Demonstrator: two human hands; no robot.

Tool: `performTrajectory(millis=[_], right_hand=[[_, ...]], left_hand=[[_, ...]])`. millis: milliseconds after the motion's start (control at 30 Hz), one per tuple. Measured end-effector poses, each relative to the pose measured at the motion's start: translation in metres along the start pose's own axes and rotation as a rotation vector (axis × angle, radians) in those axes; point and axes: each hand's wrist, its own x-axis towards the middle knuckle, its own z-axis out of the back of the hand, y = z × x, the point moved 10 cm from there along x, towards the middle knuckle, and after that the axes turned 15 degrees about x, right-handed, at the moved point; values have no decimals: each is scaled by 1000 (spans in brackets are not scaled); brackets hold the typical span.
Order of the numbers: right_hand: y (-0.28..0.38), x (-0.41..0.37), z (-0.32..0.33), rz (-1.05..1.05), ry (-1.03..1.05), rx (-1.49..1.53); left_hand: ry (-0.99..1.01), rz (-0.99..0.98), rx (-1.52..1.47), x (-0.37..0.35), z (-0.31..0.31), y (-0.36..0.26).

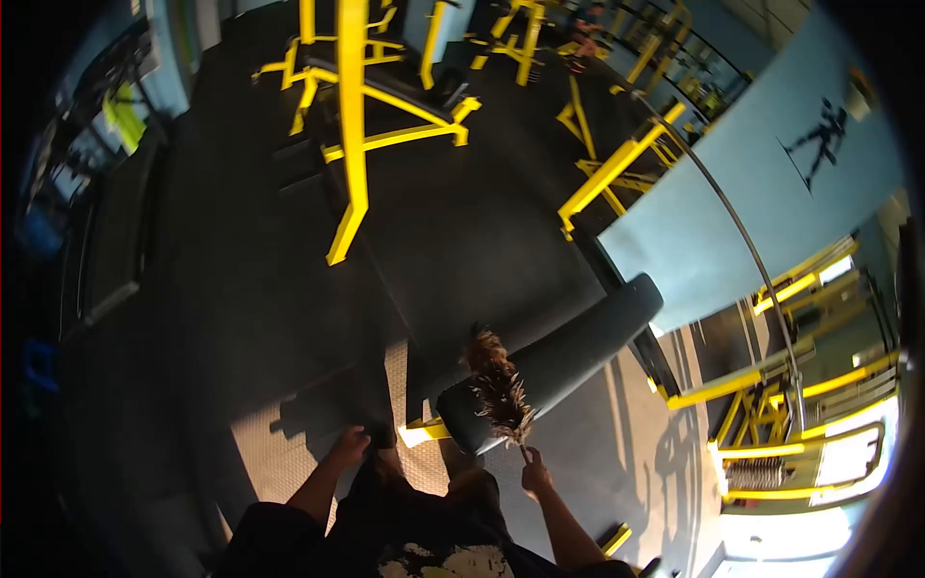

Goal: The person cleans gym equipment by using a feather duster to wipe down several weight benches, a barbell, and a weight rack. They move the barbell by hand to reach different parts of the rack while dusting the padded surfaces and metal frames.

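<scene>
A feather duster [503,390] with brown and dark plumes is in my right hand [537,476], whose fingers wrap round its thin handle. The plumes point away from me and overlap the near end of a black padded bench [588,337]. My left hand [350,447] hangs free to the left of my legs, its fingers loosely bent, with nothing visible in it. Below the bench pad, a yellow foot of the frame [425,431] catches the sunlight.
A yellow weight machine frame [355,144] stands ahead on the black floor. A long barbell [737,217] rests on the rack to the right, near a blue wall [752,212]. A treadmill [114,231] stands at left. Another person [586,34] is far back.
</scene>
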Motion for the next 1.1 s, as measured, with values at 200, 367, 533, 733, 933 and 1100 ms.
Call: performTrajectory(millis=[200,367,533,733,933,1100], right_hand=[[42,54,-37,334,355,-279],[34,61,-64,552,480,-330],[5,53,-119,525,573,-211],[-59,92,-208,634,253,-175],[-117,113,-300,414,385,-263],[-146,153,-361,497,430,-315]], left_hand=[[-280,304,-369,-54,-24,4],[-208,464,-446,-127,-124,-30],[-255,339,-511,-126,-227,8],[-203,367,-579,-97,-298,84],[-212,348,-520,-83,-315,128],[-211,349,-573,-79,-313,143]])
